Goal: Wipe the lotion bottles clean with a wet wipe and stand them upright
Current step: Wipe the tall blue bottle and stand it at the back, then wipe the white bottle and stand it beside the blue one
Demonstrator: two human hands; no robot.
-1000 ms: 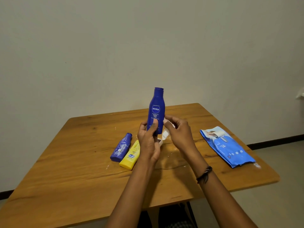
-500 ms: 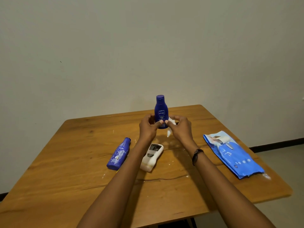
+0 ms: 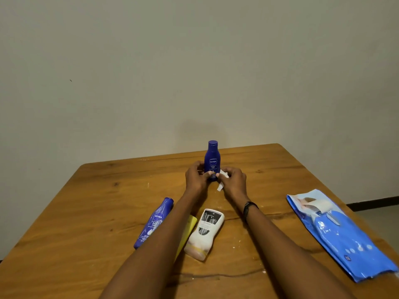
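Note:
A dark blue lotion bottle (image 3: 212, 160) stands upright near the far middle of the wooden table (image 3: 86, 212). My left hand (image 3: 196, 179) holds its base from the left. My right hand (image 3: 234, 182) is at the bottle's right side, pinching a crumpled white wet wipe (image 3: 222, 180) against it. Closer to me, three bottles lie flat: a blue one (image 3: 154, 223), a yellow one (image 3: 189, 229) mostly hidden by my left forearm, and a white one (image 3: 205, 234).
A blue wet-wipe pack (image 3: 336, 234) with its flap peeled open lies at the table's right edge. White specks dot the wood. A bare wall rises behind the table, and the floor shows at the right.
The blue bottle went from being held up in the air down and away from me onto the far part of the table. Both hands followed it, and the white bottle has come into view.

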